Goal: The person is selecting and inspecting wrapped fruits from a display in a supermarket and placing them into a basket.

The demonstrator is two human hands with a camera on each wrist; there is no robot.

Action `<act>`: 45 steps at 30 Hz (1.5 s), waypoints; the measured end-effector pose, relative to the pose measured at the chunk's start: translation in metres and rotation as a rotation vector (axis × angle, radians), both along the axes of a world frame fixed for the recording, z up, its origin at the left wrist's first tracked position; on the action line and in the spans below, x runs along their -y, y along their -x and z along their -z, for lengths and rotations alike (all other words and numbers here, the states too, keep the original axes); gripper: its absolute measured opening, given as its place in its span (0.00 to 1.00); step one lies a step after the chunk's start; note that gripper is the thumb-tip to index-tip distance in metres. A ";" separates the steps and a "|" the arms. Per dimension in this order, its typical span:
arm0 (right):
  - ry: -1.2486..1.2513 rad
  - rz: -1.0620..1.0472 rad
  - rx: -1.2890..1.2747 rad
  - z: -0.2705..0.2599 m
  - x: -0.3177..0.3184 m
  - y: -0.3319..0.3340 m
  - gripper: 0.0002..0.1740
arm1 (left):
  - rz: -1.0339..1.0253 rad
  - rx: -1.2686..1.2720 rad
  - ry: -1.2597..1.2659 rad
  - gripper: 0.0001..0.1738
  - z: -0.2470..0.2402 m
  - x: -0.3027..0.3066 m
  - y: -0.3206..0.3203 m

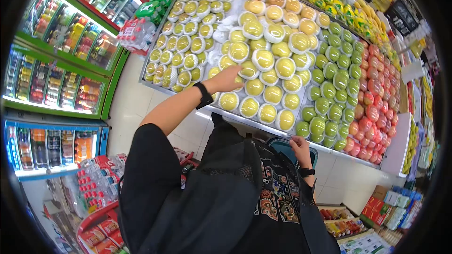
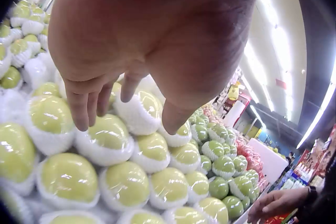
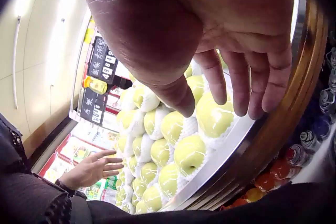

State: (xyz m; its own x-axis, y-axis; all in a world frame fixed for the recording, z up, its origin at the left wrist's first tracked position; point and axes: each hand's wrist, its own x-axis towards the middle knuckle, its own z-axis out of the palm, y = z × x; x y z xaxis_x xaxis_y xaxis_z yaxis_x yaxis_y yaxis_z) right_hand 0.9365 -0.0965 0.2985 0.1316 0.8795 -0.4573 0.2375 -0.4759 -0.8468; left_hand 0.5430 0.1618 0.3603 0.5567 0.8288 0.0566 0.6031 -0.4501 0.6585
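Note:
In the head view my left hand reaches over wrapped yellow-green fruits in white foam nets. From the left wrist view, its fingers hang down, spread and loosely bent, over one netted fruit; whether they touch it, I cannot tell. Nothing is held in that palm. My right hand is by the stand's front edge, above a teal basket. In the right wrist view this hand has relaxed fingers and holds nothing, with a yellow-green fruit beyond the fingertips.
Green fruits and red fruits lie to the right on the same stand, whose metal rim runs along the front. Drink fridges stand at the left. Bottled drinks are stacked at the lower left.

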 end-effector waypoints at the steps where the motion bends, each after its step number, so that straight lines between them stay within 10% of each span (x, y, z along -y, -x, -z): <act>1: 0.010 -0.024 0.004 0.008 -0.001 0.001 0.17 | 0.008 -0.091 0.139 0.40 -0.011 0.012 0.017; 16: 0.033 -0.065 0.178 0.037 -0.035 0.005 0.14 | -0.078 -0.233 -0.019 0.26 0.017 0.166 0.143; 24: 0.202 0.085 0.283 0.007 0.010 0.029 0.11 | 0.214 -0.226 -0.150 0.27 0.012 0.051 0.213; 32: 0.233 0.144 0.405 -0.002 0.023 0.062 0.18 | 0.226 0.221 -0.320 0.33 -0.004 -0.093 0.039; 45: 0.316 0.400 0.339 0.003 0.068 0.106 0.22 | 0.312 -0.156 -0.435 0.47 0.023 -0.113 -0.090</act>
